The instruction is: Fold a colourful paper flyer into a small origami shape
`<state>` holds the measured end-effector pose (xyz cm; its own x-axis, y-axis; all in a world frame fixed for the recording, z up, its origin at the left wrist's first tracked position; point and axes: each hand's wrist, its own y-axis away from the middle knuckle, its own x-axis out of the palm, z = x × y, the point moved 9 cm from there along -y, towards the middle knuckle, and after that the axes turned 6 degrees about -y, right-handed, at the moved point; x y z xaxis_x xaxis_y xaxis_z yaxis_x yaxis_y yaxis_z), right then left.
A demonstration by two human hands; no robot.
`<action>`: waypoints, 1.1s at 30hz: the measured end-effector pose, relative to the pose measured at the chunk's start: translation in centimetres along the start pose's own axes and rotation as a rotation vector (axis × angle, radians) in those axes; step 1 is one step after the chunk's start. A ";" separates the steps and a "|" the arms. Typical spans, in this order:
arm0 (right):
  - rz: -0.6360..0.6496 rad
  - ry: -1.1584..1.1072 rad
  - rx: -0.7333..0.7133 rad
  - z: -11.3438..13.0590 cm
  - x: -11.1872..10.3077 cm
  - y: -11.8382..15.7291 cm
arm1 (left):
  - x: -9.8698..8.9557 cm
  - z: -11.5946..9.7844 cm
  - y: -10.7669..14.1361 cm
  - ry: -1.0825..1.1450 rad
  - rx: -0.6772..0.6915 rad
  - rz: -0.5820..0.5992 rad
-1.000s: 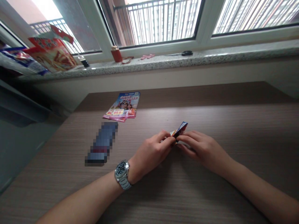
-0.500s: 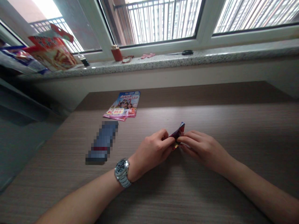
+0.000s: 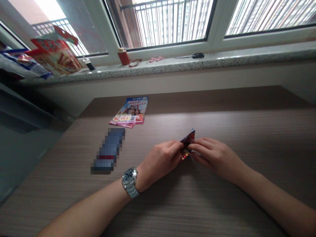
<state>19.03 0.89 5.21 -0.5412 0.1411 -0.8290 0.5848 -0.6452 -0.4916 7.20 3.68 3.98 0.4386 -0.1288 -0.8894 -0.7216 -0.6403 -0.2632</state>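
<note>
A small folded piece of printed paper (image 3: 188, 139), dark with red and yellow parts, is held between both hands above the table. My left hand (image 3: 163, 158), with a metal watch (image 3: 130, 181) on its wrist, pinches the paper's left side. From the right, my right hand (image 3: 214, 156) grips the other side with thumb and fingers. The paper's pointed tip sticks up between the hands, while the fingers cover much of its lower part.
Colourful flyers (image 3: 133, 111) lie stacked on the wooden table (image 3: 234, 115), with a blurred dark phone-like object (image 3: 108, 151) nearer me. On the stone sill (image 3: 168, 65) are scissors (image 3: 197, 55), a red container (image 3: 123, 57), small pink items (image 3: 156, 59) and snack bags (image 3: 58, 56).
The fingers of my left hand have straightened a little and shifted on the paper, showing more of its red and yellow lower edge. My right hand has hardly moved.
</note>
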 end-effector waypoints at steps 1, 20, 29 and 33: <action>0.006 0.004 0.004 0.0 0.1 0.0 | 0.0 0.0 0.0 0.001 0.000 -0.003; 0.113 -0.003 0.032 -0.3 0.5 0.1 | -0.3 0.3 0.1 0.020 -0.056 -0.012; 0.139 0.017 0.024 -0.2 0.2 0.0 | -1.0 1.0 -0.2 -0.006 -0.138 -0.056; 0.110 0.032 0.017 -0.2 -0.1 -0.2 | -1.2 1.1 -0.2 -0.008 -0.143 -0.075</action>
<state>19.08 1.12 5.32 -0.4542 0.0924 -0.8861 0.6292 -0.6709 -0.3924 6.19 4.78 4.67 0.4837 -0.0714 -0.8723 -0.6032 -0.7494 -0.2731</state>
